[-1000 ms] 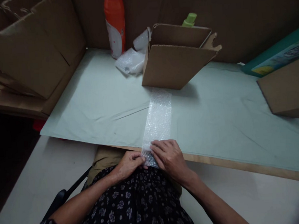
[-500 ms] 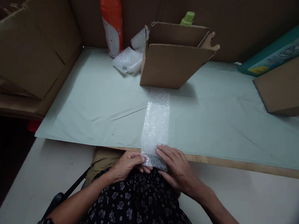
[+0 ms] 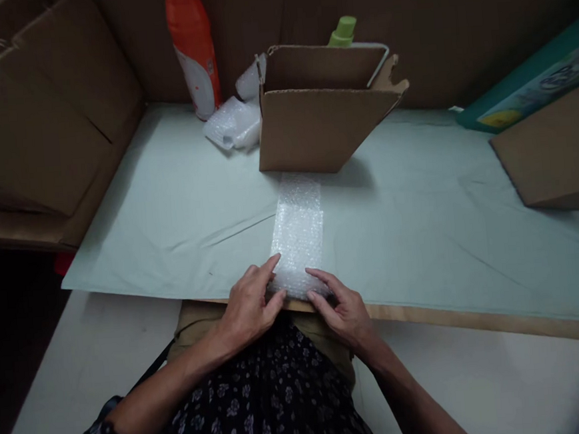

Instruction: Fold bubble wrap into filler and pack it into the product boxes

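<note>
A strip of clear bubble wrap (image 3: 297, 226) runs from the front of the cardboard box to the near table edge, where its end is folded over into a flat bundle. My left hand (image 3: 250, 301) grips the bundle's left end, thumb in front and index finger stretched along the strip's side. At the right end, my right hand (image 3: 346, 311) holds the bundle between thumb and fingers. Whatever lies inside the folded wrap cannot be made out.
An open cardboard box (image 3: 307, 132) stands behind the strip. Wrapped bubble-wrap bundles (image 3: 232, 124) and an orange bottle (image 3: 194, 57) are at its left. Large cartons (image 3: 36, 123) stand far left; a brown box (image 3: 555, 149) and a teal package (image 3: 524, 85) lie right.
The folded end has moved from over my lap up onto the table edge, shortening the flat strip. Both hands went forward with it, and the left now lies over its left end.
</note>
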